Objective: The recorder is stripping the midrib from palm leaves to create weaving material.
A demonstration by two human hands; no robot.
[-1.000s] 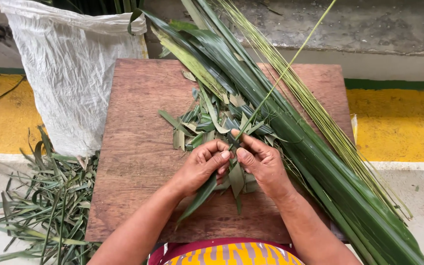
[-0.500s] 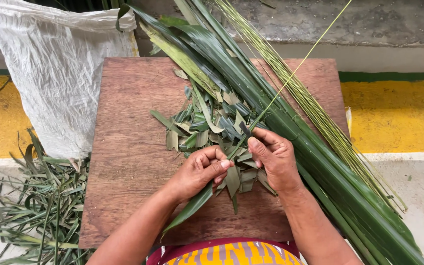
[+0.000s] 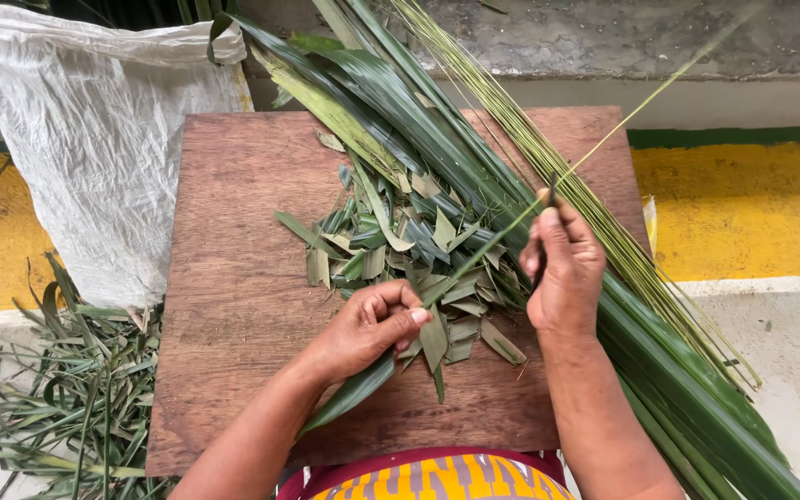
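Raised now, right hand [image 3: 562, 268] pinches one midrib [image 3: 645, 102]; left hand [image 3: 372, 324] grips one leaf [image 3: 354, 393].

- The board [image 3: 233, 278] is reddish-brown wood, matt and grainy.
- The sack [image 3: 94, 157], upper left, is white woven plastic, crinkled.
- The long leaves [image 3: 437, 148] look smooth, slightly glossy green.
- The floor [image 3: 752, 208] is rough painted concrete.
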